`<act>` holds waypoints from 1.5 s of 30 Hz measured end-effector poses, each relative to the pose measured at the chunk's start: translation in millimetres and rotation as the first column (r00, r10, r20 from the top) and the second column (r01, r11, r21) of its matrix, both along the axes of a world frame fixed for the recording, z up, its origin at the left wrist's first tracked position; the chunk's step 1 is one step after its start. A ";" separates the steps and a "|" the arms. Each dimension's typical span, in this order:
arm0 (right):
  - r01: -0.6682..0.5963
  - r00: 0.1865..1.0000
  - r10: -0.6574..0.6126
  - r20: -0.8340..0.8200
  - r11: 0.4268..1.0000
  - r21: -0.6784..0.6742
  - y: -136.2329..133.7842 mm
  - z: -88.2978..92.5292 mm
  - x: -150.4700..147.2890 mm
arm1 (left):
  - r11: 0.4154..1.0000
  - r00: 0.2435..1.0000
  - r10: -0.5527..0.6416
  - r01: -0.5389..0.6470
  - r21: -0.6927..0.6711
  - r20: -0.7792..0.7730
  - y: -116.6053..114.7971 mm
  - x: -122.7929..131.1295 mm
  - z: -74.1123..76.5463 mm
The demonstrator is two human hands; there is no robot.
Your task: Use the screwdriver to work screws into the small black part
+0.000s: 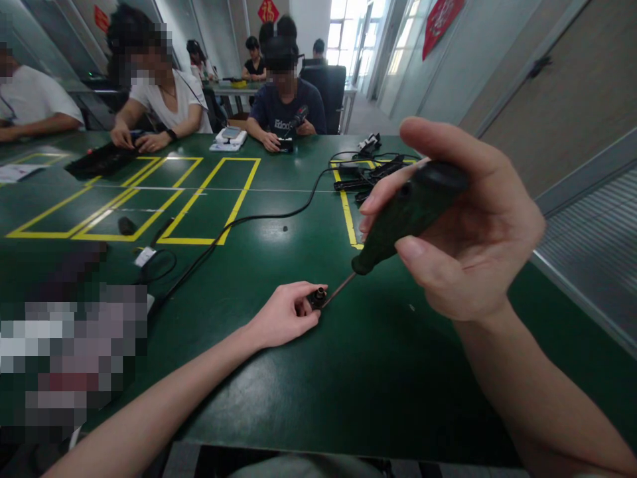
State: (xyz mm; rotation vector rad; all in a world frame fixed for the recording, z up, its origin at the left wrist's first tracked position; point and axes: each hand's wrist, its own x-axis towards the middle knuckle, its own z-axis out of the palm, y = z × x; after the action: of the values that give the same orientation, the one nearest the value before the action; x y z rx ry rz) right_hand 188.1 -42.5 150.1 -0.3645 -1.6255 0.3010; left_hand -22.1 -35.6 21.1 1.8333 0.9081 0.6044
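With fingers of left hand [284, 315] pinched on black fitting [317, 297], grips green-handled screwdriver [401, 216] in curled fingers of right hand [480, 229], with tip at fitting.

Green counter [388, 392], marked with yellow outlines [194, 240], spans centre to 6 o'clock. Bright window [342, 33] at 12, black chair [332, 93] below it. Pale floor [365, 113] toward 1. Grey wall panels [194, 26] at 11; brownish wall panel [562, 86] at 2; ribbed panel [592, 199] at 3. Red diamond decoration [269, 10] near 12; red hanging [441, 23] at 1.
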 end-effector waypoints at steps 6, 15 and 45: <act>0.007 0.998 -0.002 0.061 0.997 -0.075 -4.9 1.5 3.5 | 0.995 0.996 0.084 -0.083 0.046 -0.011 1.8 1.0 -8.9; 0.066 0.982 -0.023 0.189 0.973 -0.222 -11.4 3.0 4.4 | 0.985 0.999 -0.026 0.029 0.167 -0.019 -0.8 3.2 -7.7; 0.167 0.946 -0.112 0.304 0.973 -0.161 -5.6 8.4 16.0 | 0.991 0.998 -0.069 0.067 0.114 0.009 4.3 -0.3 -9.7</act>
State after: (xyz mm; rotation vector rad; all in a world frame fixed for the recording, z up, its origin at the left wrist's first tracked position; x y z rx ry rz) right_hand 204.2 -48.1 158.6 -0.6909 -1.8564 0.3003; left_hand -22.4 -31.3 11.4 1.9518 0.8136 0.6357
